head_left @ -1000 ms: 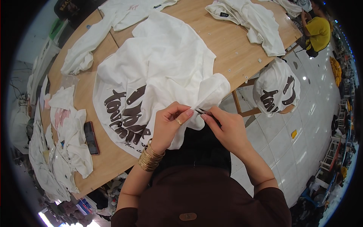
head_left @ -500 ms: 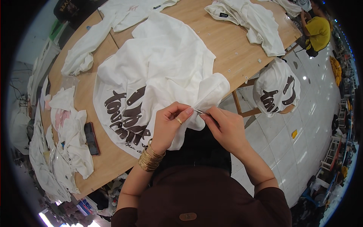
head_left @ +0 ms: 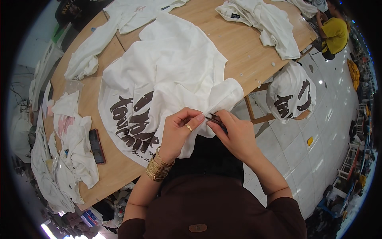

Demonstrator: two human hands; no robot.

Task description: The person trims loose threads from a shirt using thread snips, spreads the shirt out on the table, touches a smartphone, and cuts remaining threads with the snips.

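A white garment with large dark lettering [head_left: 179, 59] lies spread over the table edge, its near part gathered up in front of me. My left hand [head_left: 178, 129], with a ring and several gold bangles, pinches a fold of this cloth between thumb and fingers. Close beside it, my right hand [head_left: 235, 133] is closed around small dark thread snips [head_left: 213, 117]. Their two slim points face left, at the pinched fabric by my left fingertips. Most of the tool is hidden inside the right hand, and any thread there is too fine to make out.
On the wooden table [head_left: 234, 51] lie more white garments [head_left: 262, 24], cloth pieces [head_left: 73, 139] at left and a phone [head_left: 96, 146]. A stool draped with printed white cloth [head_left: 290, 93] stands at right. A person in yellow [head_left: 334, 32] sits far right.
My right hand has turned and shifted slightly left, and the points of the snips now show spread apart at the cloth. My left hand keeps its pinch in nearly the same place.
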